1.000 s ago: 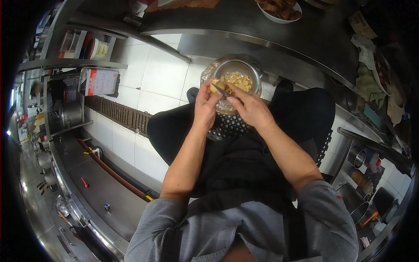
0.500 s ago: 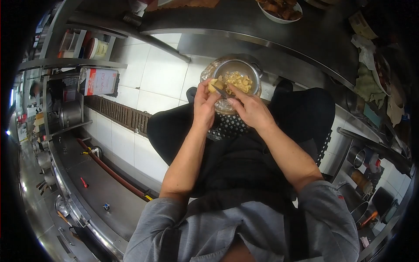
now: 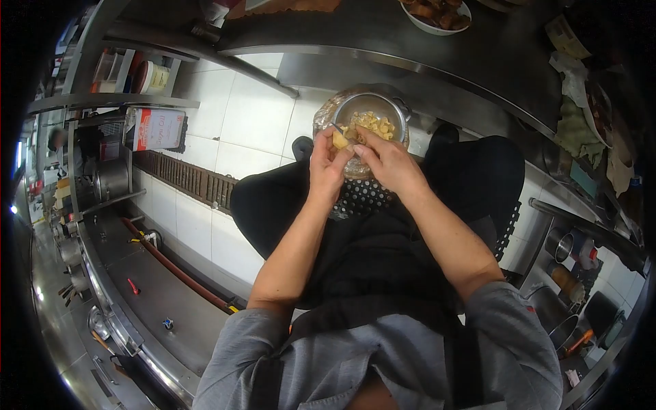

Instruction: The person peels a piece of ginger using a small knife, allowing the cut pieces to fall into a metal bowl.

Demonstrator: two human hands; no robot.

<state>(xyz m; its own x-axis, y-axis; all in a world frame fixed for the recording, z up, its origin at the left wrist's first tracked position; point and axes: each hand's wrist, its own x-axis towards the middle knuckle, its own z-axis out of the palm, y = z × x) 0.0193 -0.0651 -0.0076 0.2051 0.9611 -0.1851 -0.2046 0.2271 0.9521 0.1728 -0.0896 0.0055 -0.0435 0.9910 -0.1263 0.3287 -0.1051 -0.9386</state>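
Observation:
My left hand point(image 3: 328, 164) is closed round a pale yellow piece of root point(image 3: 340, 140) that looks like ginger. In my right hand point(image 3: 393, 164) is a small knife, its blade point(image 3: 337, 128) lying across the yellow piece; the handle is hidden by my fingers. Both hands meet over the near left side of a round metal bowl point(image 3: 372, 100). Inside it lie many yellow chunks point(image 3: 383, 126), partly covered by my right hand. The bowl rests on a round, plastic-wrapped support point(image 3: 322, 117) between my knees.
A steel counter point(image 3: 328, 34) runs across the far side, with a white bowl of brown pieces point(image 3: 437, 17) on it. On the left are a red and white tin point(image 3: 158, 128), a floor drain grate point(image 3: 184, 179) and a steel worktop point(image 3: 150, 273). Pots point(image 3: 559, 244) stand at right.
The knife blade has shifted up and left across the yellow piece. My left hand has turned slightly and moved a little right, closer to my right hand.

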